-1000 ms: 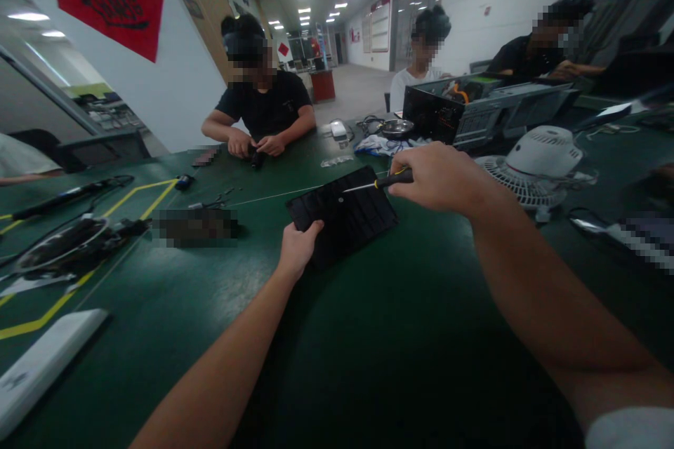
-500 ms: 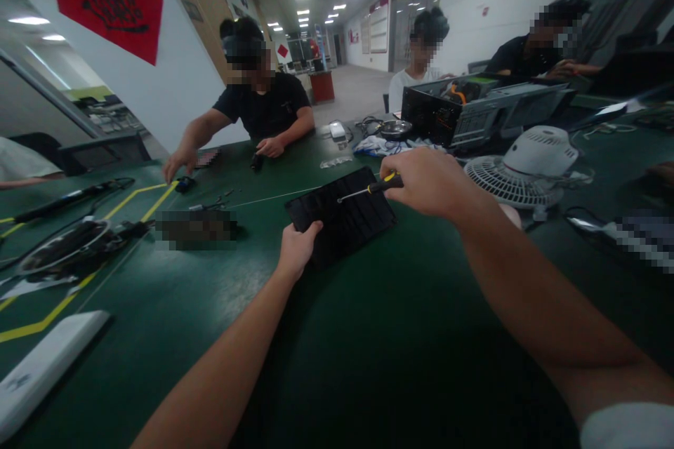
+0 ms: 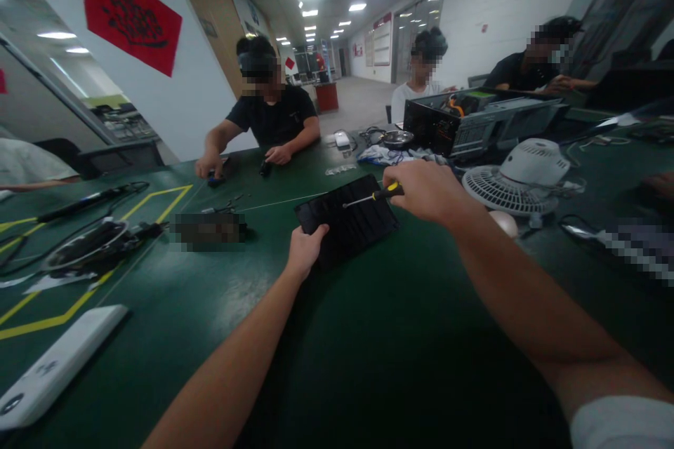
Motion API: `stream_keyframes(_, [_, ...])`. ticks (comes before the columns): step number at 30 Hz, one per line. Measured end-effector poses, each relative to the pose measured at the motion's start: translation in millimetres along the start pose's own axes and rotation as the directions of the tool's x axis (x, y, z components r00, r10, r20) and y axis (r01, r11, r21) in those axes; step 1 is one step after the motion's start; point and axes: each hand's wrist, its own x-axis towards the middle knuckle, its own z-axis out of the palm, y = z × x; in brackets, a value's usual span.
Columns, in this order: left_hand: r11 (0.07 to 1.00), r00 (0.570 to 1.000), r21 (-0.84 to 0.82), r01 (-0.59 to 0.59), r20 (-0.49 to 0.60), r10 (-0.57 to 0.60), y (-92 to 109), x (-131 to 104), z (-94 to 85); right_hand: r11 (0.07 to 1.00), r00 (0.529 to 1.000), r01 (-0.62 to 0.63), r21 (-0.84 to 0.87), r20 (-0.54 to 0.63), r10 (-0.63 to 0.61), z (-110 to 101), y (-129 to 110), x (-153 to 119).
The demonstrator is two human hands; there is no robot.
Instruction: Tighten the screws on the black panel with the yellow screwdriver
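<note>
My left hand (image 3: 308,250) grips the lower left edge of a flat black plastic panel (image 3: 358,224), thumb on top. The panel is tilted above the green table and has raised ridges across its face. In my right hand (image 3: 424,189) is a screwdriver (image 3: 388,191) with a black and yellow handle. Its shaft points left over the panel, and its tip is close to the panel's face; whether it touches I cannot tell. A small pale spot shows at the tip, too small to name.
On the right stand a white fan (image 3: 519,179) and an opened computer case (image 3: 474,119). A long white device (image 3: 60,365) lies at the near left. Cables and yellow tape (image 3: 57,323) are at the left. A person in a black shirt (image 3: 271,109) sits across the green table (image 3: 390,351).
The whole view has shifted, so things appear a little right and lower. Both my hands keep their hold on the panel and screwdriver. The person opposite has a hand still at the small blue object.
</note>
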Motion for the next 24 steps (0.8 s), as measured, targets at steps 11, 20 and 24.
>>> stream_keyframes(11, [1.000, 1.000, 0.004, -0.006, 0.011, 0.006, -1.3, 3.7, -0.9, 0.999, 0.998, 0.020, 0.034, -0.059, -0.018, -6.8, 8.9, -13.0])
stream_keyframes(20, [1.000, 1.000, 0.005, -0.006, -0.010, 0.006, 2.7, 3.0, 0.9, 0.999, 1.000, -0.021, 0.044, -0.020, 0.022, -0.6, 4.3, -15.7])
stream_keyframes(24, [1.000, 1.000, -0.025, -0.001, 0.017, 0.001, 2.6, 1.9, 0.9, 0.999, 1.000, -0.006, 0.042, -0.006, 0.006, -4.0, 4.2, -7.7])
